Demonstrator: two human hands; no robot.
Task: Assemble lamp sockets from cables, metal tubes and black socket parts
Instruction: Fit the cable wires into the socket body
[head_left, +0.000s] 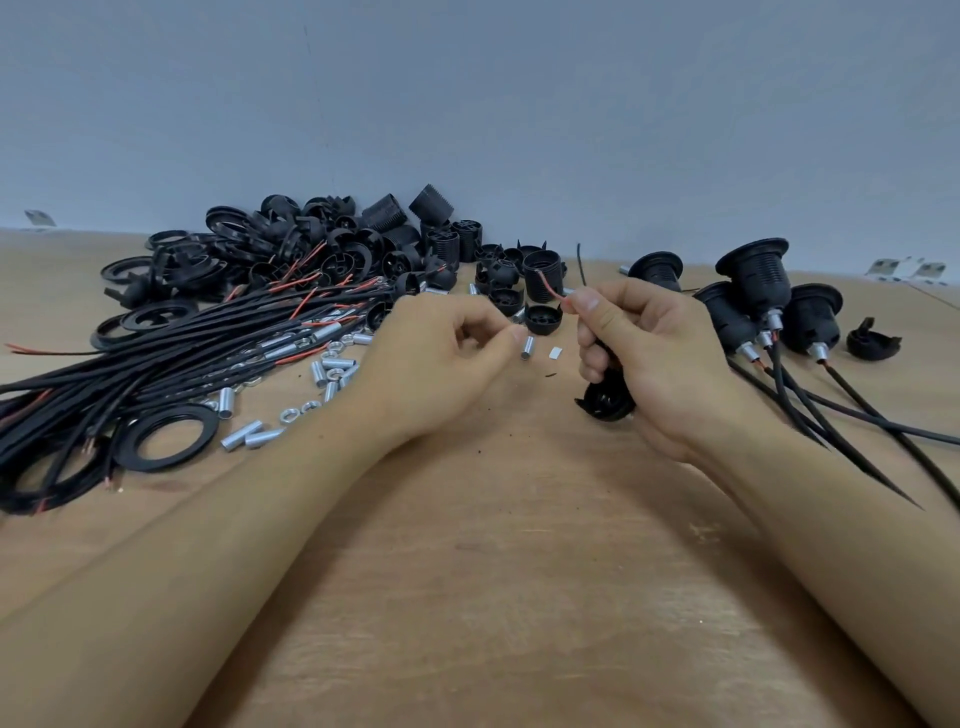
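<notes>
Sprawling over the far left of the wooden bench (519, 597), a bundle of black cables (156, 364) with red wire ends lies in loose loops, with a flat black ring (165, 436) at its near edge. Beyond it, against the grey wall (467, 93), sits a heap of black socket parts (311, 244). Loose metal tubes (244, 434) and small nuts (298, 410) are scattered between the cables and the left forearm. The left hand (441, 358) hovers just above the bench, its grip pinching one short metal tube (528, 347) at the fingertips, the tube hanging roughly upright. Just beside it lie a small white scrap (556, 353) and a black cap (543, 318). The right hand (649, 358) is clenched round a black cable whose red wire (553, 291) sticks up past the thumb; below the palm a black socket base (608, 402) hangs on that cable, close to the bench. Tube and wire end are near each other but apart. On the right stand four assembled sockets (756, 275), each with a metal tube and a cable trailing toward the near edge. One more black part (872, 340) lies furthest right.
</notes>
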